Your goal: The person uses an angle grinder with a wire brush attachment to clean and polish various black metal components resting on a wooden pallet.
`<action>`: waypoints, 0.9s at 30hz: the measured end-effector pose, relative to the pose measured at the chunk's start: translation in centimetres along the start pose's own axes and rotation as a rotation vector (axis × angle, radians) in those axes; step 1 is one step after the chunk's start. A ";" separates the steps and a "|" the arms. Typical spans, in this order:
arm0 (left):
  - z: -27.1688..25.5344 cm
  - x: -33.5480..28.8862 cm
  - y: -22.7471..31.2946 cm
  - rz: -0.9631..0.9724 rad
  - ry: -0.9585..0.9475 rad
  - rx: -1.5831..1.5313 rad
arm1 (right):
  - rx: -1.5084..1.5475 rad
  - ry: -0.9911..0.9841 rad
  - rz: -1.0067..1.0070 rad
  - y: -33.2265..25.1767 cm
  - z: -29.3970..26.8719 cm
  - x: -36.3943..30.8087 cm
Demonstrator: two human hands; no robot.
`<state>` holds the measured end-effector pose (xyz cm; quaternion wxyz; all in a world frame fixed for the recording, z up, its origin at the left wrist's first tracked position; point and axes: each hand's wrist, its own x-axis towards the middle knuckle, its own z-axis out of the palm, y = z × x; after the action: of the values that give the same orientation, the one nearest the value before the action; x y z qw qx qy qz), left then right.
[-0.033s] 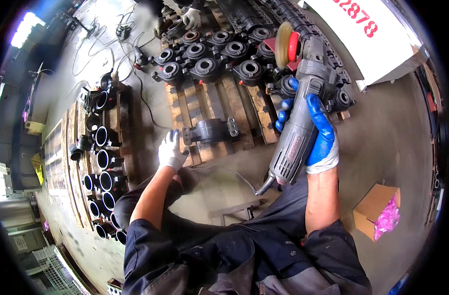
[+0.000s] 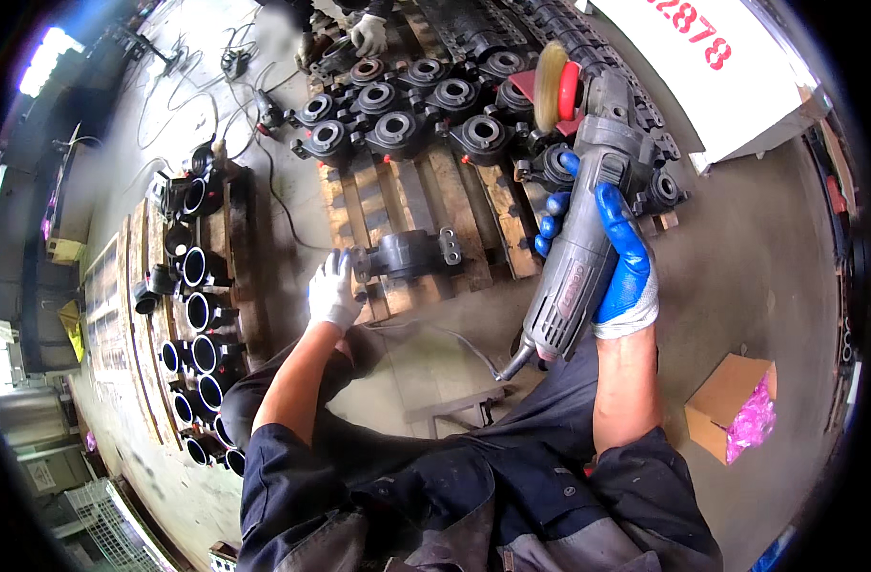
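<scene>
The right hand grips a grinder, floor spreading rightward. The left hand, fingers open, meets a black casting near a pallet edge.

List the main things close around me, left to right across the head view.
Black hollow cylinders with pale rims → white-gloved left hand → black rounded metal part with drilled end lugs → grey handheld power tool with a round tan pad → open brown cardboard box with pink wrapping inside.
</scene>
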<state>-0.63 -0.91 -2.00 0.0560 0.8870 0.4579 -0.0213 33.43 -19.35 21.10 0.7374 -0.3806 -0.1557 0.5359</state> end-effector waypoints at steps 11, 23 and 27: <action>5.9 5.3 -1.5 0.170 -0.074 0.149 | -0.078 0.059 0.024 0.7 -0.2 1.1; 2.9 14.5 -3.0 0.043 -0.540 -0.114 | -0.072 0.092 0.083 1.1 0.1 1.2; 5.1 11.6 -3.7 -0.017 -0.490 -0.257 | -0.076 0.100 0.092 0.7 -0.2 1.1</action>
<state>3.11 9.98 -8.37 0.2768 0.8371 0.4372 -0.1775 33.47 -18.30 20.26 0.7041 -0.4411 -0.1212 0.5431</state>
